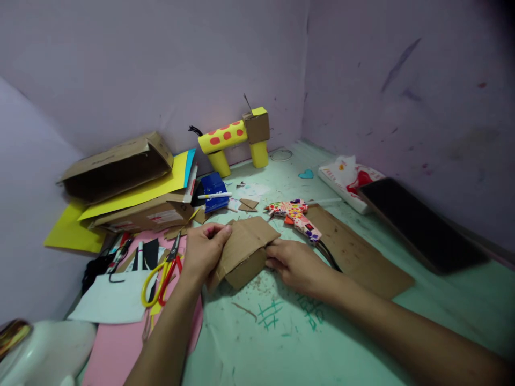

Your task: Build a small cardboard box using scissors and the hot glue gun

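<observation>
Between my hands is a folded piece of brown cardboard (249, 238), bent like a small open box and tilted over the green tabletop. My left hand (207, 246) grips its left edge, thumb on top. At its right side, my right hand (287, 262) pinches the edge; some of those fingers are hidden behind the card. Just beyond my right hand lies a flower-patterned glue gun (295, 214) on a flat cardboard sheet (362, 257). Left of my left wrist rest scissors (163, 276) with yellow and red handles.
A yellow cardboard animal (225, 136) with red spots stands by the wall. At left are stacked cardboard boxes (140, 214), yellow paper (74, 230) and pink paper (108, 348). A dark tablet-like slab (418, 225) and a white packet (341, 185) lie at right.
</observation>
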`<action>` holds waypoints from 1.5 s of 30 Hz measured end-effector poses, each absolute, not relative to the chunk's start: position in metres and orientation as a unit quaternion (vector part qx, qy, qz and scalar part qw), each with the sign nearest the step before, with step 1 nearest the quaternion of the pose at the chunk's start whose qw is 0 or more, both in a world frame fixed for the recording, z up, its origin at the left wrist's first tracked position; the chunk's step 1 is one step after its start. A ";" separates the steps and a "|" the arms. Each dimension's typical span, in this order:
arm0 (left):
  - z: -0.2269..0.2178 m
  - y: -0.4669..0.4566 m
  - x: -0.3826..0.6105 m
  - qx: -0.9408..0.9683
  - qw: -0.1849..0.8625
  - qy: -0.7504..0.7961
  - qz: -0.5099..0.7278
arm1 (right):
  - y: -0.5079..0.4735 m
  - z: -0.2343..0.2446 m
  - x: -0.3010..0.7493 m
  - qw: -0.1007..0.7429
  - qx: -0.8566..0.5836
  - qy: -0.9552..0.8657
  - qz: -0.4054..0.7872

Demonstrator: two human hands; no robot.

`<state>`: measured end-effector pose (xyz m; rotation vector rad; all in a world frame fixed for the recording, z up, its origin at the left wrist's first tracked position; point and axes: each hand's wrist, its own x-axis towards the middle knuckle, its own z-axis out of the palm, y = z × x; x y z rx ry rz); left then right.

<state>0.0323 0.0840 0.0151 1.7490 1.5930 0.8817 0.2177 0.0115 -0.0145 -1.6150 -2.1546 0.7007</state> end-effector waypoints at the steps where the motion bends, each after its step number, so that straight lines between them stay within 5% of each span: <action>1: 0.015 0.083 0.033 0.660 0.299 0.604 0.330 | 0.011 -0.015 0.217 0.181 -0.572 -0.761 0.247; 12: 0.013 0.080 0.036 0.663 0.255 0.632 0.309 | 0.003 -0.014 0.215 0.244 -0.612 -0.715 0.234; 19: 0.011 0.079 0.037 0.679 0.245 0.618 0.311 | 0.007 -0.023 0.219 0.405 -0.581 -0.695 0.126; 34: 0.015 0.029 0.024 0.720 0.049 0.602 0.341 | 0.013 -0.040 0.217 0.411 -0.495 -0.744 0.180; 45: 0.001 -0.001 0.003 0.614 0.383 0.616 0.311 | 0.011 -0.037 0.213 0.411 -0.520 -0.715 0.221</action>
